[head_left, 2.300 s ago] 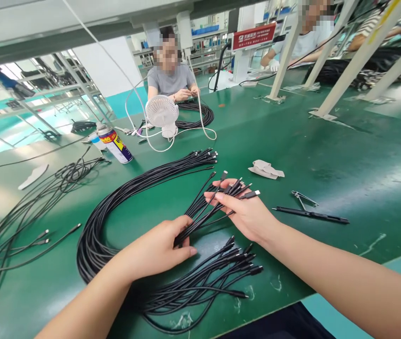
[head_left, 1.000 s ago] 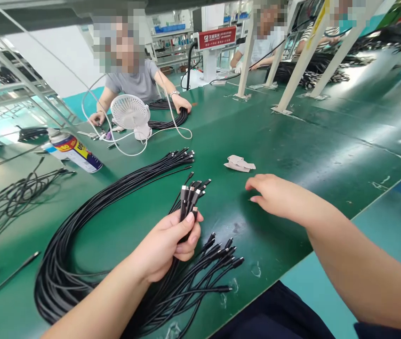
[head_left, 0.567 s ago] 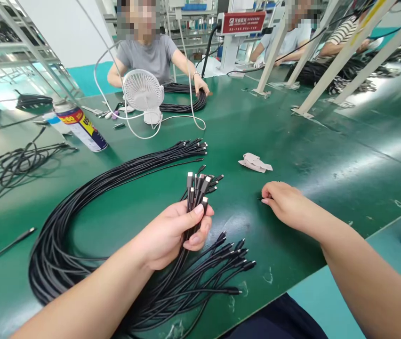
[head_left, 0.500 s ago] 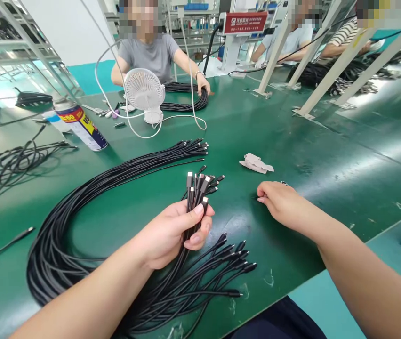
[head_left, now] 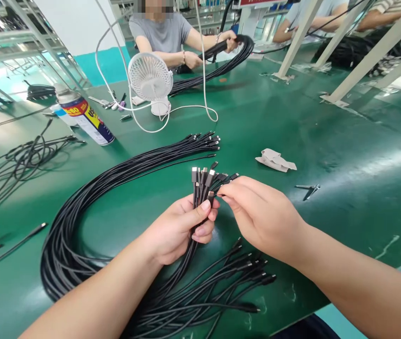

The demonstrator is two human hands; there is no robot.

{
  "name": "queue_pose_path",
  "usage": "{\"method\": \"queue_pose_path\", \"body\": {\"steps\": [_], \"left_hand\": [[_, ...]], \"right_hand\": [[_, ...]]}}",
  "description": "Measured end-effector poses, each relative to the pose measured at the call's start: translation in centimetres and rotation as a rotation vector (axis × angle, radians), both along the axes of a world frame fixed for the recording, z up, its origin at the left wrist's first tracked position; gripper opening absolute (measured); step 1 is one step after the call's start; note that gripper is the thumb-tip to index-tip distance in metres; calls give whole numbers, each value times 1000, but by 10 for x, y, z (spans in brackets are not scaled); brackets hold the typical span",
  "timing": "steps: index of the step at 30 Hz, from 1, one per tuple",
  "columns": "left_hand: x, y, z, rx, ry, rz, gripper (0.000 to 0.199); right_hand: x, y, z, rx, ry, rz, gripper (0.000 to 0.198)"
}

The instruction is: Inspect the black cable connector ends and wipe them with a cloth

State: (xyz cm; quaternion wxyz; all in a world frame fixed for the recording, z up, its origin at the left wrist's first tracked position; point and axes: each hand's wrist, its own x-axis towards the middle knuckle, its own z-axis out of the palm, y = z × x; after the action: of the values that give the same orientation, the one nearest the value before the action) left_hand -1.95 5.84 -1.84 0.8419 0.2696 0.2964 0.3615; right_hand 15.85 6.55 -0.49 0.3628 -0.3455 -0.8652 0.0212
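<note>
My left hand (head_left: 189, 226) is closed around a bundle of black USB cables (head_left: 202, 186), with their metal-tipped plugs sticking up above the fingers. My right hand (head_left: 264, 212) is held close by on the right, thumb and forefinger pinched together beside one of the lower plugs; whatever is between the fingertips is too small to make out. The same cables curve in a wide loop (head_left: 69, 212) on the table to the left. More cable ends (head_left: 243, 270) fan out below my hands. A small silver nail clipper (head_left: 307, 190) lies right of my right hand.
A crumpled scrap of paper (head_left: 276, 160) lies on the green table (head_left: 348, 188). Beyond the loop stand a spray can (head_left: 89, 120) and a small white fan (head_left: 151, 77) with its cord. Loose cables (head_left: 27, 153) lie left. Across the table, a co-worker's hands (head_left: 232, 41) hold another cable bundle.
My right hand has moved left from the table to the plugs in my left hand. The nail clipper now shows on the table. The co-worker has lifted a cable bundle.
</note>
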Motion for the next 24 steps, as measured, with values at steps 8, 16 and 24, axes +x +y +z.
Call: {"method": "queue_pose_path", "body": {"steps": [8, 16, 24], "left_hand": [[2, -1, -4, -11, 16, -37, 15], [4, -1, -3, -5, 68, -35, 19], [4, 0, -2, -10, 70, -46, 21]], "right_hand": [[2, -8, -8, 81, -74, -80, 22], [-2, -8, -7, 168, -127, -150, 24], [0, -8, -10, 161, -151, -148, 25]]}}
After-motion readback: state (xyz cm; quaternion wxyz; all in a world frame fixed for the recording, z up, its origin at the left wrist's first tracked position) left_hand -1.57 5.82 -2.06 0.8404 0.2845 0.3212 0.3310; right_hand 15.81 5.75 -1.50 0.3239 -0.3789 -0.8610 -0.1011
